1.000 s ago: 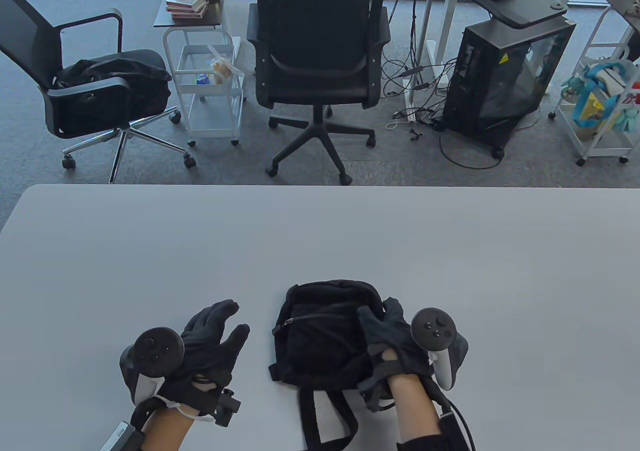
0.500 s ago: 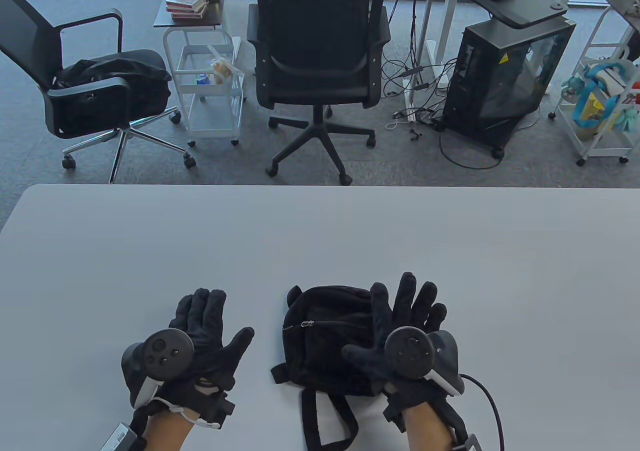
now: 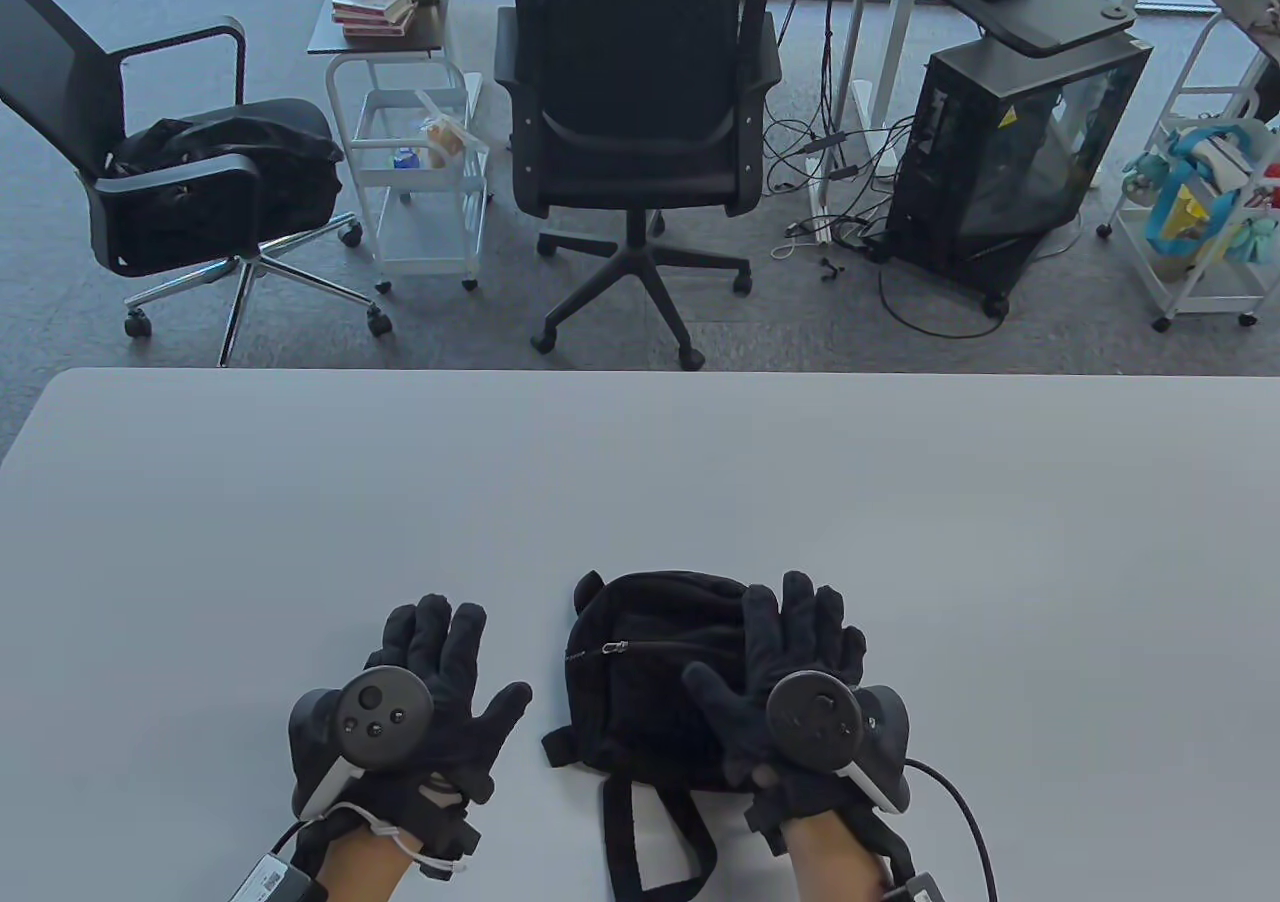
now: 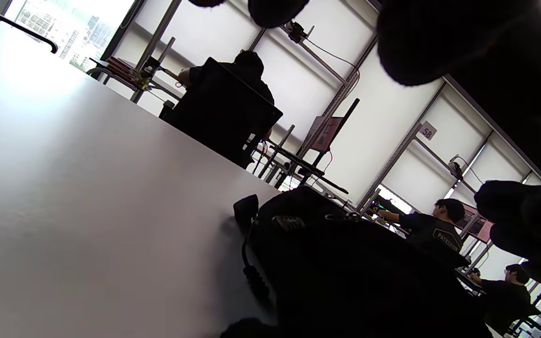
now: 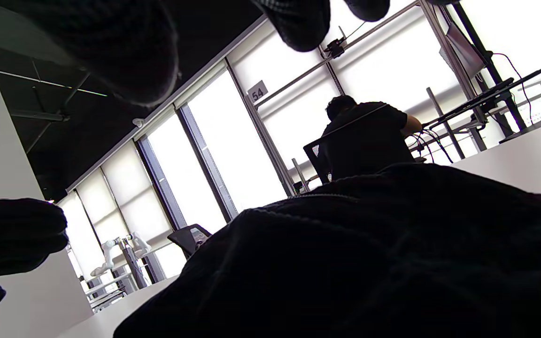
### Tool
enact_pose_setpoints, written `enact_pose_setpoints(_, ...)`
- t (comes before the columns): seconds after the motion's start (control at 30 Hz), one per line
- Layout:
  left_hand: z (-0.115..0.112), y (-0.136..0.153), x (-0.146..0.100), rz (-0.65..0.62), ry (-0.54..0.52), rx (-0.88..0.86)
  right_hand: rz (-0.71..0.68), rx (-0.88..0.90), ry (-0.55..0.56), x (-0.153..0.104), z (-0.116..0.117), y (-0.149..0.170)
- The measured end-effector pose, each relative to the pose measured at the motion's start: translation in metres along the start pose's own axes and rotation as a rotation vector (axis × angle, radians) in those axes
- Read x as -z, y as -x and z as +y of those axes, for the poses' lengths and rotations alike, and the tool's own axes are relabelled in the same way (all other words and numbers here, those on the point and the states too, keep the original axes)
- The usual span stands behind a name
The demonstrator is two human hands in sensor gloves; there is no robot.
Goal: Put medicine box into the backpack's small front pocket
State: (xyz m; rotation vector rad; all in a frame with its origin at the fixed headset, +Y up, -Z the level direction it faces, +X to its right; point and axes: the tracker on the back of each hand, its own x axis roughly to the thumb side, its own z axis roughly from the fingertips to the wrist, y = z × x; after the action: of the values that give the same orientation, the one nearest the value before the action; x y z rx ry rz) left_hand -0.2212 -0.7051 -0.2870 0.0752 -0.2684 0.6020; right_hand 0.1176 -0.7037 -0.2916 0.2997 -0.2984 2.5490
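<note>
Grey tabletop (image 3: 640, 472) carries a soft, floppy black backpack (image 3: 650, 682) at lower centre. Left hand (image 3: 420, 682) lies spread beside it; right hand (image 3: 790, 662) lies spread over it. No medicine box is visible. Best hold: its zipper (image 3: 612, 648).

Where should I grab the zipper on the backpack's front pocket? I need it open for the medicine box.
Pinch the small zipper pull at the pocket seam's left end, coming from the left with the left hand. It sticks out there, while the right hand covers the backpack's right side.
</note>
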Motion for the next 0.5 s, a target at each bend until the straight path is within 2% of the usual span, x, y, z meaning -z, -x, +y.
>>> enact_pose_setpoints(0.5,-0.0052,-0.0035,0.0009,-0.021,0.038,-0.05,-0.003,0.064,-0.054,0.0022,0.0081,-0.002)
